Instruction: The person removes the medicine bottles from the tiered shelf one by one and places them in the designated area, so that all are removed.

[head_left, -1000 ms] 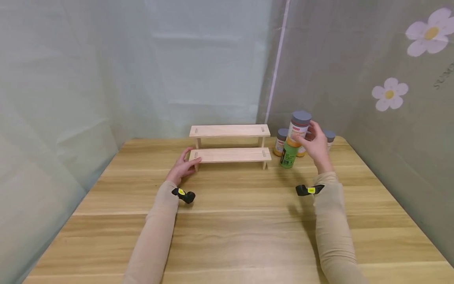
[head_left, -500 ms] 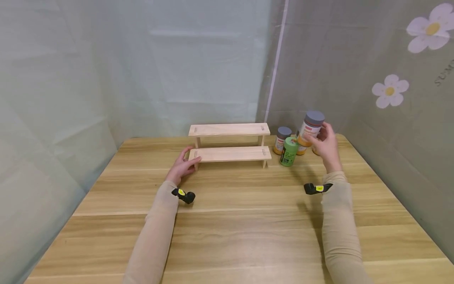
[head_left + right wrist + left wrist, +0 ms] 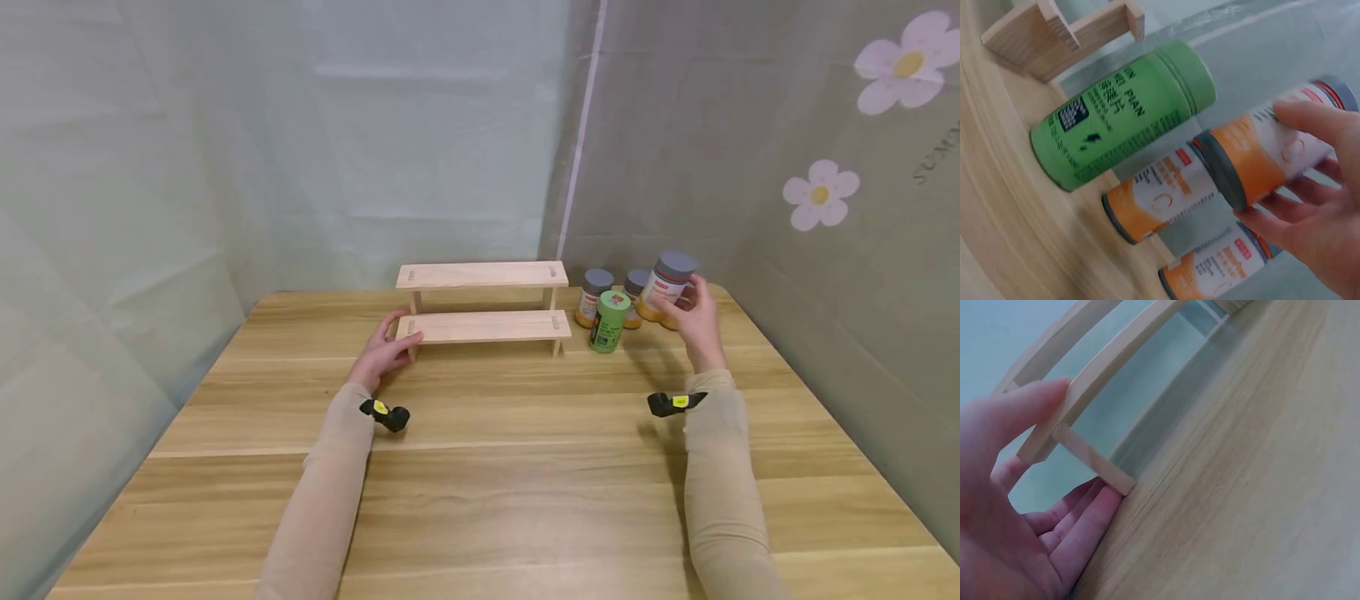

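My right hand grips a jar with a grey lid and an orange-and-white label. The jar tilts, raised over similar jars at the table's back right. In the right wrist view, its grey base overlaps the top of a standing jar. My left hand holds the left end of a two-step wooden shelf. In the left wrist view, the thumb lies on the lower board's edge and other fingers reach the leg at the tabletop.
A green canister stands right of the shelf, in front of the jars. Another jar stands behind it. A further jar is partly hidden behind the held one in the head view. Curtains hang behind the wooden table.
My right hand has carried the jar rightward from above the green canister, then lowered it somewhat. The left hand stays at the shelf's left end.
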A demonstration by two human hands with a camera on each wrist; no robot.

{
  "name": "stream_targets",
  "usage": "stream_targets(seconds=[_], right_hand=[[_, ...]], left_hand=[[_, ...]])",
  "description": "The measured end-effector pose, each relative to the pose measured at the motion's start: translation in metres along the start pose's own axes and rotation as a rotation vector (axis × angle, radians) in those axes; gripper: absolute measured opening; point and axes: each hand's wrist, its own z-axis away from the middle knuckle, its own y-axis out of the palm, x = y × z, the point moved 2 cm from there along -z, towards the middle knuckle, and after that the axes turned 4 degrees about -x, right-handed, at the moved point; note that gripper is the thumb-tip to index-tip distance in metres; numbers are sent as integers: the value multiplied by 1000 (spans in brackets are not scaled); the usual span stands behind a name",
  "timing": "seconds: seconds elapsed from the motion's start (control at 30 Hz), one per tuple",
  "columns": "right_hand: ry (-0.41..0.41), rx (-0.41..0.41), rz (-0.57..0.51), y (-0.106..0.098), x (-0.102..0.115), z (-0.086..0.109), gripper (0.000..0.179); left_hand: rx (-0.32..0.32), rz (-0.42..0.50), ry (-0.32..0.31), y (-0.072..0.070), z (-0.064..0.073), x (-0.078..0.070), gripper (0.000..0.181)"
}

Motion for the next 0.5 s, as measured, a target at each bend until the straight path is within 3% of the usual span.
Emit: stream_targets(seconds=[0.1,0.27,0.37,0.5], right_hand=[[-23,68,50,-1,-6,-1,69],[-48,107,55,-2,-15,-3,69],[-38,134,96,-3,-21,-3,68],[-16,185,154,-5,-28,-1,68]], left_hand=[[8,3,2,-2,2,0,71],[26,11,19,-2,5,-3,73],[25,16,19,-2,5,-3,74],[33,23,5,-1,17,-13,74]])
